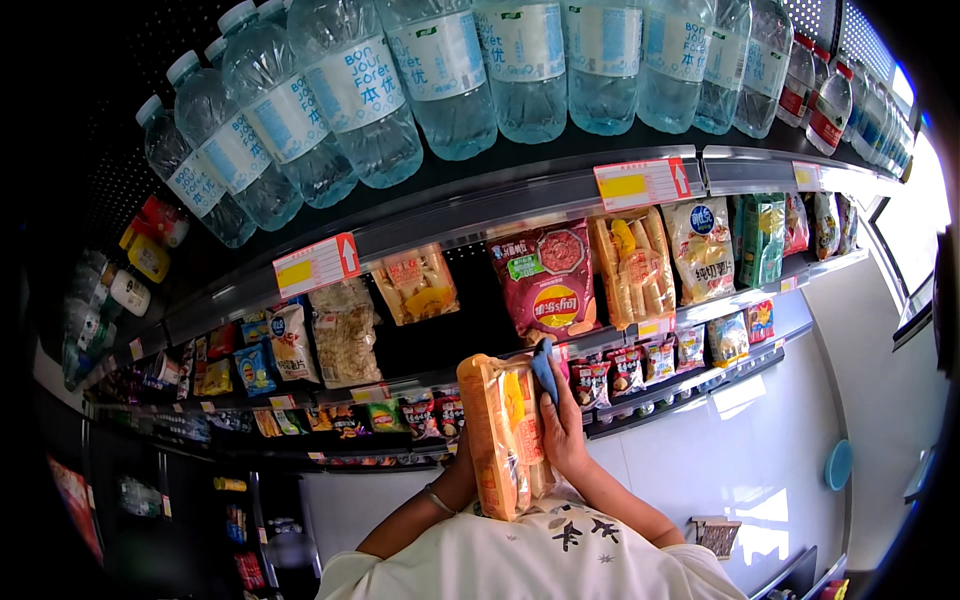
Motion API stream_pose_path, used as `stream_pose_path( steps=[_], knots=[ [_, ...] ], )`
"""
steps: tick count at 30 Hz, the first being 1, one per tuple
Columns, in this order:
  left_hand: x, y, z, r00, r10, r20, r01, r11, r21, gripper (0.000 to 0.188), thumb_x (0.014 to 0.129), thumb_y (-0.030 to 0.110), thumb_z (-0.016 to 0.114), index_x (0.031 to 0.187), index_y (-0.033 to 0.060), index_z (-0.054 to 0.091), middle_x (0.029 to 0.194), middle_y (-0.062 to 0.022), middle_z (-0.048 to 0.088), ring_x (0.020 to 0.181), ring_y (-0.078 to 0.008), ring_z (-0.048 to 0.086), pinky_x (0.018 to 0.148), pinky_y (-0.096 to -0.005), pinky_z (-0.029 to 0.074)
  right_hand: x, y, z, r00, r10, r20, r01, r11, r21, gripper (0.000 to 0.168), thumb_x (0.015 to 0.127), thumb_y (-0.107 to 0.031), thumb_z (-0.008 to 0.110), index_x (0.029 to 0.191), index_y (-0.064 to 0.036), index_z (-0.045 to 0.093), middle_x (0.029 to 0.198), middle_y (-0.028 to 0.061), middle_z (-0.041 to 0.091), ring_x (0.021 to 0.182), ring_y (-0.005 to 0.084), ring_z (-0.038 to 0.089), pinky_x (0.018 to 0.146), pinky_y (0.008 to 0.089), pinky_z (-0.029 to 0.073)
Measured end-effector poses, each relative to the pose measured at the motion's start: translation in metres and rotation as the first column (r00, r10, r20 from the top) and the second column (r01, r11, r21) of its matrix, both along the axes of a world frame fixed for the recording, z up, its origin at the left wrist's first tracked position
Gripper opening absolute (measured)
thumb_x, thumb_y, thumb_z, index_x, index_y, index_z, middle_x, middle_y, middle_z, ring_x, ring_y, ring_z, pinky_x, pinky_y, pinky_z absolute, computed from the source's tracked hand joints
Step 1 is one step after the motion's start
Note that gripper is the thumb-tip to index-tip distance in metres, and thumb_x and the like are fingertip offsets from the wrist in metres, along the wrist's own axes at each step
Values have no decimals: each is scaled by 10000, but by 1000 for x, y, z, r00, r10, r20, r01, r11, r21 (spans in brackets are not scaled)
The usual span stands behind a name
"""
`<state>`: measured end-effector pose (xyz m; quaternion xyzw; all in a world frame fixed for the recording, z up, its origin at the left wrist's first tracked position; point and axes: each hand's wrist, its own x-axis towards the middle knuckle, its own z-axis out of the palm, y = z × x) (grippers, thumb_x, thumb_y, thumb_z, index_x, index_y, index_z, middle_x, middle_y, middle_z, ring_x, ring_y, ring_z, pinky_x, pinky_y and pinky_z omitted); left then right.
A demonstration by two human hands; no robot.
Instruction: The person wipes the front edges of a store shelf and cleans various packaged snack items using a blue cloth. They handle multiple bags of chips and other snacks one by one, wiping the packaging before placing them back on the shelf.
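Note:
A clear plastic package of long bread rolls (pixel 495 442) stands upright close to my chest. My left hand (pixel 463 461) supports it from the left; most of that hand is hidden behind the package, with a bangle on the wrist. Between the fingers of my right hand (pixel 564 439) is a folded blue cloth (pixel 545 371), pressed along the package's right edge. Just beyond, on the shelf, are a similar bread package (pixel 636 270), a dark red Lay's chip bag (pixel 546 281) and another bread package (pixel 416 285) lying farther back.
Water bottles (pixel 450 67) line the upper shelf, whose front edge (pixel 480 202) carries price tags (pixel 316 265). Bagged snacks (pixel 705 247) fill parts of the middle shelf. Small snack packs (pixel 628 371) hang lower. A blue round stool (pixel 837 465) stands on the pale floor (pixel 675 465) at right.

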<state>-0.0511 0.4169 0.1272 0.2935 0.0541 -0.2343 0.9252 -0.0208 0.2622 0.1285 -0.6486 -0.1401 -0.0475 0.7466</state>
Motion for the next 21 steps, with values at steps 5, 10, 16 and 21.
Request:
stream_pose_path(
  steps=[5, 10, 16, 21],
  knots=[
    [-6, 22, -2, 1000, -12, 22, 13, 999, -40, 606, 1052, 491, 255, 1466, 58, 345, 1450, -113, 454, 1306, -227, 479, 1106, -401, 384, -4, 16, 20, 970, -78, 228, 158, 921, -355, 473, 973, -19, 442, 1442, 17, 399, 1551, 220, 308, 1447, 346, 295, 1169, 397, 225],
    [-14, 75, -4, 999, -38, 27, 40, 997, -63, 619, 1047, 505, 258, 1471, 60, 338, 1462, -115, 442, 1316, -227, 471, 1115, -401, 375, -7, 71, 42, 948, -39, 315, 187, 870, -457, 543, 891, -18, 479, 1430, 8, 414, 1512, 213, 374, 1429, 387, 309, 1175, 438, 223],
    [-21, 157, -24, 991, -134, -7, 130, 972, -197, 637, 1040, 521, 262, 1478, 64, 329, 1476, -116, 428, 1328, -227, 462, 1127, -400, 364, -46, 153, 71, 877, 231, 420, 66, 810, -583, 662, 787, -89, 614, 1427, -48, 451, 1519, 173, 387, 1431, 365, 325, 1156, 514, 227],
    [-8, 213, -57, 966, -257, -24, 214, 848, -485, 651, 1034, 535, 266, 1483, 67, 322, 1488, -117, 417, 1339, -227, 454, 1136, -400, 355, -76, 187, 71, 767, 451, 456, -8, 718, -696, 664, 812, -205, 636, 1436, -76, 450, 1540, 133, 374, 1444, 318, 322, 1159, 500, 215]
  ],
)
